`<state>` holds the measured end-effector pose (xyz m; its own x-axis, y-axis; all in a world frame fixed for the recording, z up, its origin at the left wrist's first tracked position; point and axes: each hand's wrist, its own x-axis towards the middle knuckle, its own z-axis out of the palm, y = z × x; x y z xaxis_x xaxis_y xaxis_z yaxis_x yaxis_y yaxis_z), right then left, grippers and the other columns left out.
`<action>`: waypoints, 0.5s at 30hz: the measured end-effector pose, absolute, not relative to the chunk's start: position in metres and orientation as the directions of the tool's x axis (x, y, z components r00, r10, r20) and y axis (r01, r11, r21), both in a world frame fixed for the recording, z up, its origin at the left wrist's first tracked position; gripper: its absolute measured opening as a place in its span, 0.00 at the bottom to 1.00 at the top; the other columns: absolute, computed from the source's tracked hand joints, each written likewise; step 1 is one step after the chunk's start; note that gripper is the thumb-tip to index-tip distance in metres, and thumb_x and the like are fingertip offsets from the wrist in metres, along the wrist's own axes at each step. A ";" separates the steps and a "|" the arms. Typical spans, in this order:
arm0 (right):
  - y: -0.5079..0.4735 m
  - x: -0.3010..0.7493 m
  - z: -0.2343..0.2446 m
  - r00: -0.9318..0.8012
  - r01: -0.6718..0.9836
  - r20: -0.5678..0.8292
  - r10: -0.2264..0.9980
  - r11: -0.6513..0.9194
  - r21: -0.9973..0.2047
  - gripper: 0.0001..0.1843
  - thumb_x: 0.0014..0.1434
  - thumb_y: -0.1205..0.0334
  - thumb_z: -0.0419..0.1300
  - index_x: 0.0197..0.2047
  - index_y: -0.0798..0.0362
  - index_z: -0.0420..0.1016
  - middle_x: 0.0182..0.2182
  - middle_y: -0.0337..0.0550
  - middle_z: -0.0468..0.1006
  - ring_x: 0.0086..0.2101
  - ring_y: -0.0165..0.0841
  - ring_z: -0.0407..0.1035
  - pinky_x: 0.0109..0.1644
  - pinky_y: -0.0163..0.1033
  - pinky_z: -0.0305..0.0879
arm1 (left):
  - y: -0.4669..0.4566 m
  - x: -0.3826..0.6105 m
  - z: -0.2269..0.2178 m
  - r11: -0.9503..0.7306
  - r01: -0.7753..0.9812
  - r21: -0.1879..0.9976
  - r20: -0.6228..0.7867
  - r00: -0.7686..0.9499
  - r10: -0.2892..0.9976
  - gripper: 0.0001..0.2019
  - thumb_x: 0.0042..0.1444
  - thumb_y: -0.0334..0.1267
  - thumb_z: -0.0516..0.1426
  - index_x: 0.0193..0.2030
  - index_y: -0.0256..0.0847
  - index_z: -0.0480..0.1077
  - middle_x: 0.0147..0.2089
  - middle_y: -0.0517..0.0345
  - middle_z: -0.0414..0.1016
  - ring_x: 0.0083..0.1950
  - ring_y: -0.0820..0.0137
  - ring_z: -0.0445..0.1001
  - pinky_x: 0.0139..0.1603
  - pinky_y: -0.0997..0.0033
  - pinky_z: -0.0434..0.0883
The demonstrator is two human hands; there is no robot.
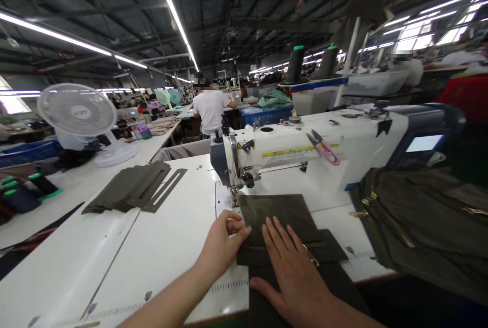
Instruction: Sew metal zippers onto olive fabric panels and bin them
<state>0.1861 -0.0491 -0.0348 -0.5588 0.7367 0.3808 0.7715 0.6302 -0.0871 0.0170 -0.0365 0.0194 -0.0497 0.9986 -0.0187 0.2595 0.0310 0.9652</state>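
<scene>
Dark olive fabric lies on the white sewing machine bed, its upper left corner close to the needle and presser foot. My right hand rests flat on the fabric with fingers stretched out. Beside a strip with a slot and a zipper pull, that palm covers part of the cloth. At the fabric's left edge, my left hand has its thumb and fingers curled together on the border. More of the dark cloth hangs toward me over the table's front edge.
The sewing machine spans the back, with pink-handled snips on its arm. Stacked olive pieces lie at left, near a white fan and thread cones. Olive zippered pieces are heaped at right. A co-worker sits ahead.
</scene>
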 end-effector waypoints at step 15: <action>-0.074 0.179 -0.037 -0.620 0.687 0.467 0.630 0.724 -0.065 0.39 0.55 0.44 0.52 0.58 0.70 0.59 0.58 0.66 0.55 0.57 0.52 0.50 0.54 0.56 0.58 | -0.064 0.004 0.022 0.132 0.177 0.975 -0.101 -0.171 0.980 0.16 0.43 0.24 0.60 0.39 0.36 0.61 0.28 0.66 0.67 0.21 0.82 0.65 0.26 0.80 0.65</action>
